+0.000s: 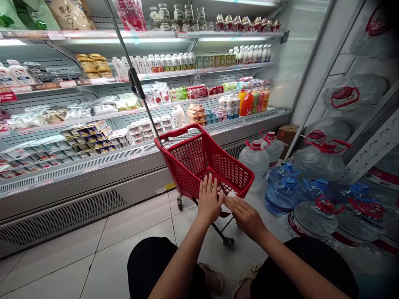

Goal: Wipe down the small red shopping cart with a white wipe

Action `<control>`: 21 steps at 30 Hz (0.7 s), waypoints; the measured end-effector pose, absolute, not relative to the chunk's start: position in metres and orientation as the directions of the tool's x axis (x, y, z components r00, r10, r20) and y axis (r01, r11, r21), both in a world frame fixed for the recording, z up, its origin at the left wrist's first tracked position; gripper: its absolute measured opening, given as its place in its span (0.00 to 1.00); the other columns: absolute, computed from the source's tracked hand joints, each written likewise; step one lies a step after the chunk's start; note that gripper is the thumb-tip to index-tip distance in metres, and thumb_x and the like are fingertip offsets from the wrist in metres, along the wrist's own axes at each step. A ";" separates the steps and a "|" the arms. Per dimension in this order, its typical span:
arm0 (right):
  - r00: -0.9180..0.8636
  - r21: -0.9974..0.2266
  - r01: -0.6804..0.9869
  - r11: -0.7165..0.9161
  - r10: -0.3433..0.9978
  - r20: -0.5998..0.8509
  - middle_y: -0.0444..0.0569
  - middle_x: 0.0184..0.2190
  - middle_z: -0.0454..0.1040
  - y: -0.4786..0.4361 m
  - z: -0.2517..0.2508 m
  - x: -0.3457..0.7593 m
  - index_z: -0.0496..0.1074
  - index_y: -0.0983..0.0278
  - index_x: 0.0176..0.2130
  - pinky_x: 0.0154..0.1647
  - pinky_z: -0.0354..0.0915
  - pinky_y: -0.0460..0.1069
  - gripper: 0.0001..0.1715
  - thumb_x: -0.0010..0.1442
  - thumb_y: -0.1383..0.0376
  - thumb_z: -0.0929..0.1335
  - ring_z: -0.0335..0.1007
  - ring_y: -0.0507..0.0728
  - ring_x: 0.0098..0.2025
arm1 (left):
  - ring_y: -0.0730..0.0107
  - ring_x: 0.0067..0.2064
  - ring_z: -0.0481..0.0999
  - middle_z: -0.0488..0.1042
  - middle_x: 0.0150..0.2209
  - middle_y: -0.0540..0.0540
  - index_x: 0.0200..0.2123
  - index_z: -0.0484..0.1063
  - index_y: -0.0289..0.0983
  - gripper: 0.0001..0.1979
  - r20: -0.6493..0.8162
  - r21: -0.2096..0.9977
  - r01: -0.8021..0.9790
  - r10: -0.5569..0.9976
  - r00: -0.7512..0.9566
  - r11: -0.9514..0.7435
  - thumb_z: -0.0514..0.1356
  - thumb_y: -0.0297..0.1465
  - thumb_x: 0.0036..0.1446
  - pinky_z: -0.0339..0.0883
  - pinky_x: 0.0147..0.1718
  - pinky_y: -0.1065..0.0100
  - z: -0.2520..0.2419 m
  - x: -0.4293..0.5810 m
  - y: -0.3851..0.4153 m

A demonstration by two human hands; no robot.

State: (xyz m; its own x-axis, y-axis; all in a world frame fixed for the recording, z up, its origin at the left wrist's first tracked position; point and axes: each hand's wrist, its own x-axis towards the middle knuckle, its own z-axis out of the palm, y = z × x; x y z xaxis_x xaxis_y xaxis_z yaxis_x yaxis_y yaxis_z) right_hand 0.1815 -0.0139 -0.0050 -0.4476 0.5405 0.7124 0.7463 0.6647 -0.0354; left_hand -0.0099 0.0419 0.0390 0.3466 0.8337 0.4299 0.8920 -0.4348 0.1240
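A small red plastic shopping cart (215, 160) on wheels stands on the tiled floor in front of me, its long grey handle (137, 85) slanting up to the left. My left hand (209, 201) lies flat against the cart's near wall, fingers stretched upward. My right hand (245, 214) reaches in from the right, fingers extended toward the left hand, touching a small white label (230, 194) on the cart's wall. Neither hand grips anything. I am crouched, with my knees in dark trousers at the bottom of the view.
An open refrigerated case (93, 166) with shelves of dairy, bottles and packaged food runs along the left and back. Large water jugs (280, 187) with red handles crowd the floor and racks at right. A cardboard box (288, 133) sits in the corner.
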 end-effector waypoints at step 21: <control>-0.430 -0.141 0.752 0.644 0.641 0.636 0.48 0.67 0.70 -0.022 -0.005 0.196 0.51 0.54 0.76 0.72 0.62 0.62 0.38 0.71 0.73 0.57 0.64 0.59 0.70 | 0.55 0.77 0.47 0.46 0.77 0.39 0.76 0.50 0.35 0.37 0.390 0.216 0.938 0.905 0.171 -0.271 0.40 0.50 0.75 0.48 0.74 0.48 0.048 -0.065 0.050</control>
State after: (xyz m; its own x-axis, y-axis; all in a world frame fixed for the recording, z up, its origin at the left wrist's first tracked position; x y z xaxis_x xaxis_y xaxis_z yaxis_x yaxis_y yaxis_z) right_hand 0.1959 -0.0218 -0.0049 -0.4295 0.6410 0.6361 0.7524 0.6436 -0.1405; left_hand -0.0650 0.0505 0.0484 0.1712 0.9046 0.3904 0.9380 -0.2709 0.2163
